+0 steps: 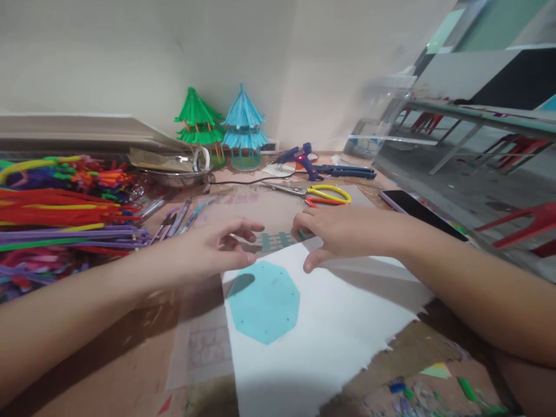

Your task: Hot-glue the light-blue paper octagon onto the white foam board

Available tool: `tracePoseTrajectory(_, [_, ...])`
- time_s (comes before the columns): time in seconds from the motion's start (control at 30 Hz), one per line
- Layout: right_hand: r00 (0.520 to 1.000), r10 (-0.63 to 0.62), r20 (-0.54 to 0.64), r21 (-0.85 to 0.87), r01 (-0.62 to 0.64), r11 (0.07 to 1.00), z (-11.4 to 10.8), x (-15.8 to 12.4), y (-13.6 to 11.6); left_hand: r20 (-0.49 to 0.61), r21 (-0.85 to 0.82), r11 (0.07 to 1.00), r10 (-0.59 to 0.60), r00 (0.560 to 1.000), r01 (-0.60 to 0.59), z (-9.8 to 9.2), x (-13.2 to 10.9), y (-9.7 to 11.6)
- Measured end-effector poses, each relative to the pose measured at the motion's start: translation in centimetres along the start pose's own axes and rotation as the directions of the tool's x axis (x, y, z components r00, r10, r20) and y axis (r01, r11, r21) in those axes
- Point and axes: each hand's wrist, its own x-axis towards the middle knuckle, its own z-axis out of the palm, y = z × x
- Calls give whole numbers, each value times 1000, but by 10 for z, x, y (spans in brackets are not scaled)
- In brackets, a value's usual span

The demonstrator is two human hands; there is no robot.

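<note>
A light-blue polygon piece [266, 301] with small dark dots near its edge lies flat on a white sheet with a torn edge [334, 324]. My left hand [230, 243] hovers at the sheet's upper left corner, fingers apart and holding nothing. At the sheet's top edge is my right hand [325, 234], its fingers curled and the thumb apart; what they hold, if anything, is hidden. Between the hands, a green lattice-like piece [275, 240] lies just beyond the sheet, partly behind the right fingers.
Scissors [328, 194], a glue gun [304, 159] and a phone [421, 214] lie beyond the right hand. Pipe-cleaner bundles [65, 208] and pens [178, 219] are at left. A green model [200, 119] and a blue model [245, 127] stand by the wall.
</note>
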Motion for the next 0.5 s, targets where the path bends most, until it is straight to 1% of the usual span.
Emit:
tracePoseTrajectory(0.07, [1000, 9, -7, 2, -9, 1000, 1, 1, 2, -30, 71, 997, -18, 999, 20, -4, -2, 4])
tracePoseTrajectory(0.13, [999, 39, -15, -15, -40, 999, 2, 2, 4, -45, 175, 984, -37, 998, 44, -8, -4, 6])
tracePoseTrajectory(0.2, [995, 98, -24, -63, -99, 993, 4, 3, 7, -61, 281, 958, -31, 998, 47, -14, -6, 6])
tracePoseTrajectory(0.27, [987, 158, -29, -115, -160, 980, 6, 5, 10, -58, 320, 947, -15, 998, 33, -19, -6, 5])
tracePoseTrajectory(0.33, [981, 194, -28, -143, -196, 970, 7, 6, 12, -38, 279, 960, -23, 999, 32, -22, -3, 3])
tracePoseTrajectory(0.4, [979, 203, -29, -138, -205, 969, 6, 6, 13, -37, 189, 981, -47, 998, 53, -23, 1, 0])
tracePoseTrajectory(0.5, [979, 204, 1, -109, -203, 973, 0, 5, 13, -85, 21, 996, -88, 992, 90, -19, 7, -4])
